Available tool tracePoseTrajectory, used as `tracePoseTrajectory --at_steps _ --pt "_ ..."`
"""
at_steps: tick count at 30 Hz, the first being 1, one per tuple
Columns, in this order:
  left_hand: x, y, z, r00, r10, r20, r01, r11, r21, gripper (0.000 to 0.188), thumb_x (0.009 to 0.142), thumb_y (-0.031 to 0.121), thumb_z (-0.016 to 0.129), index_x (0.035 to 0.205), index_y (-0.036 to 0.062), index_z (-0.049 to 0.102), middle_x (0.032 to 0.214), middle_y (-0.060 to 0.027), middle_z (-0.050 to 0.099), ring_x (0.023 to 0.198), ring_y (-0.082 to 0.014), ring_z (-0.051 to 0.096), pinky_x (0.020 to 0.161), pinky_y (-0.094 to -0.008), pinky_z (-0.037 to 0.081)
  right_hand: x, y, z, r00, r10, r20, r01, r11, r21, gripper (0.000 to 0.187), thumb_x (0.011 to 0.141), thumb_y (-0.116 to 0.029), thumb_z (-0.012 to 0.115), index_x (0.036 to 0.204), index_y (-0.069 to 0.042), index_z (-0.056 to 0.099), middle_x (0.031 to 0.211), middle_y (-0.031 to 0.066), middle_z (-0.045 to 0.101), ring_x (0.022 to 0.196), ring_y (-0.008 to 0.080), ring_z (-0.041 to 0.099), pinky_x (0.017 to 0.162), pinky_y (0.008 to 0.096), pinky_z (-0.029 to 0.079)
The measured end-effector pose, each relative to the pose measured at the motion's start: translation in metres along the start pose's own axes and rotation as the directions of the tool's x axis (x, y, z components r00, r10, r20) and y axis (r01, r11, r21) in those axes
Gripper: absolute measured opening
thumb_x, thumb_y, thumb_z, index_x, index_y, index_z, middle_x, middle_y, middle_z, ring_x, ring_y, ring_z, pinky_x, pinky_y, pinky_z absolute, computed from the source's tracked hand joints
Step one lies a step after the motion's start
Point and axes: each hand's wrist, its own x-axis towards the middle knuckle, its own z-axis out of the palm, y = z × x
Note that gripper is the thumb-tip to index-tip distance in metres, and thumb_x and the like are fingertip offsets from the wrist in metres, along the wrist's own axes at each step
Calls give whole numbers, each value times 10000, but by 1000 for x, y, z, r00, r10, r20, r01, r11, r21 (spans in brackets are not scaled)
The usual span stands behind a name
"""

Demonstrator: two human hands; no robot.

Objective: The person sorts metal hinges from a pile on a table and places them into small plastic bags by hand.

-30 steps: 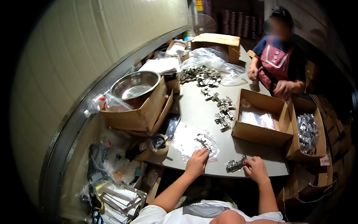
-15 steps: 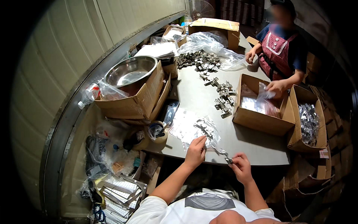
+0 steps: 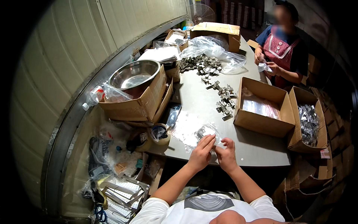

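A small clear plastic bag [image 3: 204, 132] with metal pieces in it lies at the table's near edge, on top of other flat clear bags [image 3: 183, 125]. My left hand [image 3: 201, 154] is closed over its near end, the fingers straight and pressed together. Close beside it, my right hand [image 3: 226, 154] pinches at the same end with thumb and forefinger, the other fingers raised. The pinched part is mostly hidden by the hands. Beyond them, loose metal hinge parts [image 3: 225, 98] trail back to a larger heap [image 3: 201, 63].
A cardboard box [image 3: 263, 125] of flat clear bags stands at the right, beside a box [image 3: 323, 139] of bagged metal parts. At left, a steel basin [image 3: 158, 65] sits in a carton [image 3: 128, 111]. Across the table, a co-worker [image 3: 278, 50] handles a small bag.
My right hand has moved left to meet my left hand; the metal piece it held no longer shows there. The co-worker has lifted a bag out of the box and holds it in both hands.
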Motion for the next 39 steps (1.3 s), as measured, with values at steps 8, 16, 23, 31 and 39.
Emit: tracePoseTrajectory --at_steps 8,16,23,31,39 --pt "-41 14 0 986 -88 141 94 995 -32 598 697 -71 633 1278 -73 491 1288 -240 521 1226 -410 490 1051 -444 398 -7 18 23 981 -112 159 177 852 -492 332 792 -272 673 1123 -273 699 1471 39 333 1309 298 255 1027 488 174" --pt "-13 -21 -53 990 -104 99 74 959 273 96 766 6 626 851 45 650 883 -115 619 881 -308 614 757 -390 508 19 21 3 952 -282 118 301 934 -192 131 794 -283 730 782 -164 677 1127 -43 637 1130 149 530 942 535 263" --pt "56 -12 -86 992 69 -101 -70 997 -11 220 781 -70 695 967 45 711 838 -115 672 708 -228 671 616 -292 523 71 -5 -66 977 -210 -19 211 977 16 135 820 -264 733 779 -145 686 966 -30 677 949 140 619 904 421 337" --pt "42 32 -36 992 -108 -61 52 810 -585 253 790 -86 705 974 -29 542 841 -102 686 775 -141 667 717 -261 542 53 -26 -97 990 -142 26 122 919 376 221 804 -137 712 955 -29 592 909 131 650 785 333 641 712 412 492" --pt "41 36 -31 999 -19 -44 -2 902 -432 271 808 -99 683 850 7 437 820 -125 680 731 -110 639 650 -225 498 52 -31 -114 982 -166 91 126 933 337 121 796 -55 666 890 -43 591 835 121 630 791 331 616 706 414 449"
